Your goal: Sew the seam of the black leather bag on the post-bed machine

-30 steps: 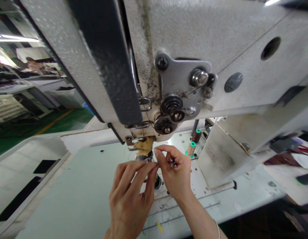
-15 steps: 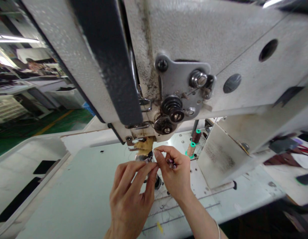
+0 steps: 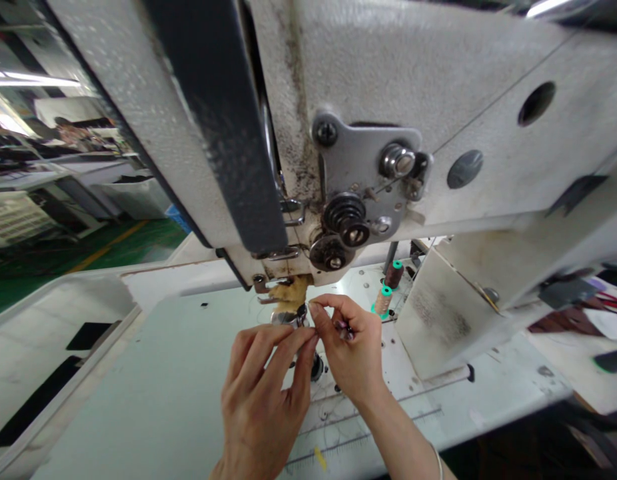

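My left hand [image 3: 268, 393] is closed in a pinch just in front of the needle area of a sewing machine [image 3: 468, 87]. Its thumb and fingertips meet those of my right hand [image 3: 351, 347], which also pinches. What lies between the fingertips is too small to make out. Tucked in the curled fingers of the right hand is a small shiny purplish thing [image 3: 344, 329], mostly hidden. Right above the hands, yellowish material [image 3: 291, 293] is wrapped round the machine's needle bar area. The presser foot region is partly covered by my fingers.
A brown thread spool [image 3: 394, 274] and a peach thread spool [image 3: 383, 301] stand behind the hands on the right. Tension discs [image 3: 344, 213] sit on the machine head. Black pieces [image 3: 36, 400] lie in a white trough at left. A ruler scale [image 3: 338, 448] marks the table's front.
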Action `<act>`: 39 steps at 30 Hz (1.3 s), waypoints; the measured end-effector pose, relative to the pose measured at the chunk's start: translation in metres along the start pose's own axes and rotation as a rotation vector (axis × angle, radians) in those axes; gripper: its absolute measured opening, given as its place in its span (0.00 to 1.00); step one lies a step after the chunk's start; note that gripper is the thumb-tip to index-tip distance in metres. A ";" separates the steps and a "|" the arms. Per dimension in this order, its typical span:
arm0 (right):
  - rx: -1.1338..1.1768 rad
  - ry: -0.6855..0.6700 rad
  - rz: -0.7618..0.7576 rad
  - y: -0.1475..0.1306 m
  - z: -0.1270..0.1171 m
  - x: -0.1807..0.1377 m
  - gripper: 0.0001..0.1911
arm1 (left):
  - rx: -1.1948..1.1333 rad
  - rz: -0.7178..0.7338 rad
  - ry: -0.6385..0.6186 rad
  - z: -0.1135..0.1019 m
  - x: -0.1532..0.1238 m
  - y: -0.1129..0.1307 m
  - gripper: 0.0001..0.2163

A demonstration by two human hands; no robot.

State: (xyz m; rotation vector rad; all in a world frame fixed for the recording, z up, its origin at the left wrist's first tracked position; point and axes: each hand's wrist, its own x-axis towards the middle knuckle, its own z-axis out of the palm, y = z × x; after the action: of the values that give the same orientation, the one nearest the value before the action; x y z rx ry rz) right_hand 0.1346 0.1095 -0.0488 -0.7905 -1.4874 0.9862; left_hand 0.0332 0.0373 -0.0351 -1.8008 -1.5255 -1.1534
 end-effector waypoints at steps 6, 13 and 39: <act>-0.005 -0.002 0.006 0.001 0.001 0.001 0.05 | 0.001 -0.005 0.003 0.001 0.001 0.000 0.10; -0.002 -0.011 0.005 0.000 0.002 0.002 0.05 | -0.003 -0.022 -0.003 0.001 -0.003 -0.001 0.11; -0.012 -0.027 0.016 -0.004 0.001 0.003 0.08 | -0.009 -0.003 0.000 -0.002 -0.004 0.000 0.12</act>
State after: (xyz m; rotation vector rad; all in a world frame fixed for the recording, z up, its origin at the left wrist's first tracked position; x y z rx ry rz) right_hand 0.1331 0.1104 -0.0437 -0.8020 -1.5139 1.0044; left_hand 0.0322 0.0337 -0.0374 -1.8051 -1.5254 -1.1630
